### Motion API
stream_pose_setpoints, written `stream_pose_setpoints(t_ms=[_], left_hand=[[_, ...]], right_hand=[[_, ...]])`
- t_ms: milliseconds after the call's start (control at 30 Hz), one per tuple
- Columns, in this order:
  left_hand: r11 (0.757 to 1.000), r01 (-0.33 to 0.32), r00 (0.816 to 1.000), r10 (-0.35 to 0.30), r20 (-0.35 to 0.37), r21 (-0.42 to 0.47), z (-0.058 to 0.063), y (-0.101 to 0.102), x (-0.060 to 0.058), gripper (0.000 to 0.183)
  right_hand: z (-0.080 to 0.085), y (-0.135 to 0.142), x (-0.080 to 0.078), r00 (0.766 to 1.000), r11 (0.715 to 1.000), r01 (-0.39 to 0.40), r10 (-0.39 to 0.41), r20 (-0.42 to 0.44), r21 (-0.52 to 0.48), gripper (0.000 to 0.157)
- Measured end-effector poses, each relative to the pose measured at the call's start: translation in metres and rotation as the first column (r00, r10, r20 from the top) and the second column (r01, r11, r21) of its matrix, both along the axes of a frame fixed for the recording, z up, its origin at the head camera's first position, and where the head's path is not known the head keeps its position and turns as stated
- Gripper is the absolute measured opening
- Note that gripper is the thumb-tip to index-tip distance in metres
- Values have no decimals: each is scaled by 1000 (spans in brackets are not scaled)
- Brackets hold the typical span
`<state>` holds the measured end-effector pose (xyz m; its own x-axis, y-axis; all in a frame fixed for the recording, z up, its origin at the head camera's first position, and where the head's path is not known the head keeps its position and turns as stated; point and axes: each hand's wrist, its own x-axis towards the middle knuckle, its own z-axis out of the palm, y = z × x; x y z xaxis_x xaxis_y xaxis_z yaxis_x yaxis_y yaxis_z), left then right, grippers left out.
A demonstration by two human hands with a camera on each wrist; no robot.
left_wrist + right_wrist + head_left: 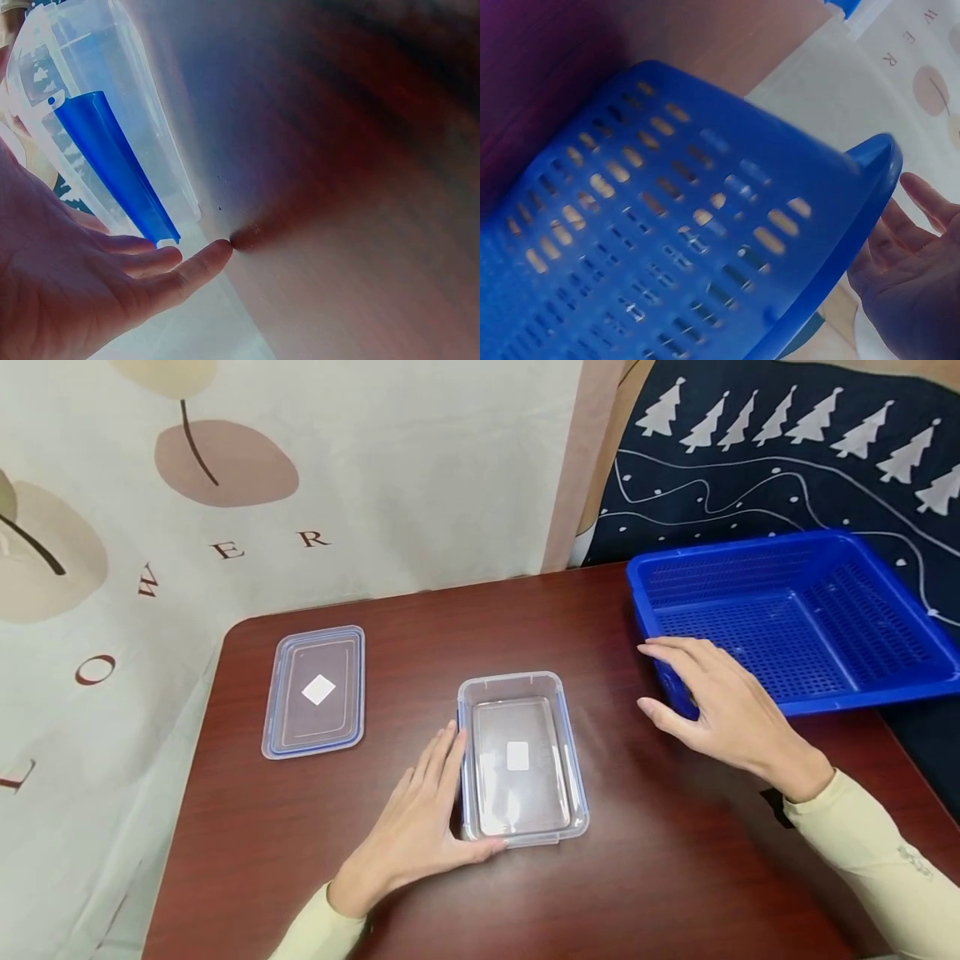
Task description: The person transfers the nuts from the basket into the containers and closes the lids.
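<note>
A clear plastic food container (525,793) with blue side clips sits on the table, its open top facing up and a white square label on its bottom. My left hand (420,814) lies along the container's left side, fingers straight and thumb at the near edge. In the left wrist view, one blue clip (112,161) shows right beside the fingers. My right hand (720,702) is at the near left corner of a blue perforated basket (862,697), thumb and fingers spread apart. From the right wrist, the basket's rim (874,180) partly overlaps the fingers.
A clear lid (315,718) with a blue seal and white diamond label lies flat at the table's left. Behind the brown table (420,635) hangs a pale patterned curtain (420,477); a dark cloth with white trees (750,468) is at the back right.
</note>
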<state>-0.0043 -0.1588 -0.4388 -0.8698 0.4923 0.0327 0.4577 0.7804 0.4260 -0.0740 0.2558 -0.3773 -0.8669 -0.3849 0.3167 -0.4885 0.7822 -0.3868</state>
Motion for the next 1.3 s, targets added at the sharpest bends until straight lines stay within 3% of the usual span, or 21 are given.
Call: stream_pose_setpoints(t_ms=[233,467,733,1000,1300], left_hand=[[1000,-14,999,16,48,-26,-1,1,2,138],[999,-31,997,32,64,-18,0,1,1,137],[999,-41,996,42,83,-18,1,3,1,139],[999,-50,996,50,72,-12,1,3,3,138],[999,-49,993,50,106,-8,3,3,3,138]], right_hand=[[-4,15,2,999,996,40,-40,3,-81,55],[-5,24,-1,996,994,85,-86,-5,-75,47],[-6,34,-3,982,986,160,-153,109,-52,44],[-5,43,-8,940,976,213,-194,280,-40,51],[-5,50,-15,928,982,183,-188,322,45,46]])
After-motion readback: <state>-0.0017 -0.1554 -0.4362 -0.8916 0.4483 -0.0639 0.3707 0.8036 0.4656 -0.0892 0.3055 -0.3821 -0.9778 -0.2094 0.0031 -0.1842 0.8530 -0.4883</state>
